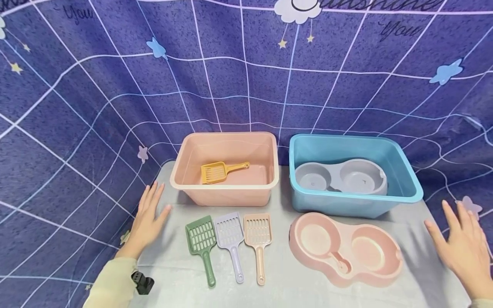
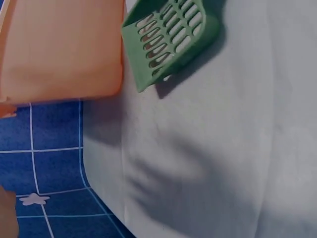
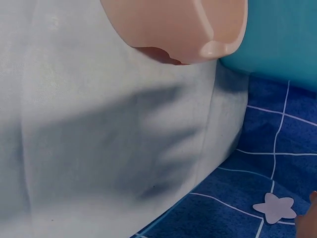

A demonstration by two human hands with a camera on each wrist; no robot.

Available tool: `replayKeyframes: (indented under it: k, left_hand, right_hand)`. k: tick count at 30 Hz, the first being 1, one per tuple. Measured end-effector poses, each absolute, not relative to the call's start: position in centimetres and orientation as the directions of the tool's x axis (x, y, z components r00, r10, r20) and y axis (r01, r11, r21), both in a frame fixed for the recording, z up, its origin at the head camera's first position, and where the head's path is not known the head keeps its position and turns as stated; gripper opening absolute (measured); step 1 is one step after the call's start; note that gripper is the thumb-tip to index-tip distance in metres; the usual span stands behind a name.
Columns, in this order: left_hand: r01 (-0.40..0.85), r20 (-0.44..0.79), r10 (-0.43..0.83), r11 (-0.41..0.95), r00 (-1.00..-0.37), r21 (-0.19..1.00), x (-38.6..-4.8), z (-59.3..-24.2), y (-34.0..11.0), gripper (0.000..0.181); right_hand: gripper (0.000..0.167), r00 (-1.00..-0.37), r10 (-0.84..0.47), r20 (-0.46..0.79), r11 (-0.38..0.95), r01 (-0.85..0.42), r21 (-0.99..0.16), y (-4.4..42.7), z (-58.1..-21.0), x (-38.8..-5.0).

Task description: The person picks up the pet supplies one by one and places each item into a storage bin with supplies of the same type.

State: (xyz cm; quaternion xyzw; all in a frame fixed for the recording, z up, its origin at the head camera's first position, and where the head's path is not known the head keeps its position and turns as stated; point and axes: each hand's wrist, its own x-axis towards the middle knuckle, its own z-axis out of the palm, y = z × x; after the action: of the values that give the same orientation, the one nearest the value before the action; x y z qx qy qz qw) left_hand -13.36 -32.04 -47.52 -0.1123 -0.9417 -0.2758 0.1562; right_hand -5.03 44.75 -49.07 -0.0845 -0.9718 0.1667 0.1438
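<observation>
My left hand [image 1: 149,216] hovers at the table's left side with fingers spread, holding nothing. Closest to it is a green litter scoop [image 1: 201,235], also in the left wrist view. Beside that lie a lavender litter scoop [image 1: 229,231] and a peach litter scoop [image 1: 258,230], handles toward me. Over the right edge my right hand [image 1: 462,241] is spread and holds nothing. A pink double pet bowl [image 1: 346,252] lies nearest to it. Behind stand a pink bin [image 1: 225,197] with a yellow litter scoop [image 1: 214,173] inside, and a blue bin [image 1: 346,207] containing a grey double bowl [image 1: 335,171].
A pale grey cloth covers the table [image 1: 285,282]. Dark blue curtain fabric [image 1: 246,77] with white grid lines and stars hangs behind the bins and down both sides. A small black device [image 1: 142,283] sits at the left wrist.
</observation>
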Motion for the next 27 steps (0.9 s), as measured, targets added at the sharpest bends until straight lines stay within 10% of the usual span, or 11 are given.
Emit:
replayKeyframes:
  k: [27]
  left_hand:
    - [0.228, 0.3, -0.082, 0.475, -0.95, 0.85, -15.6, -45.1, -28.0, 0.053]
  right_hand:
    - [0.077, -0.939, 0.265, 0.218, 0.904, 0.164, -0.394, 43.4, -50.0, -4.2]
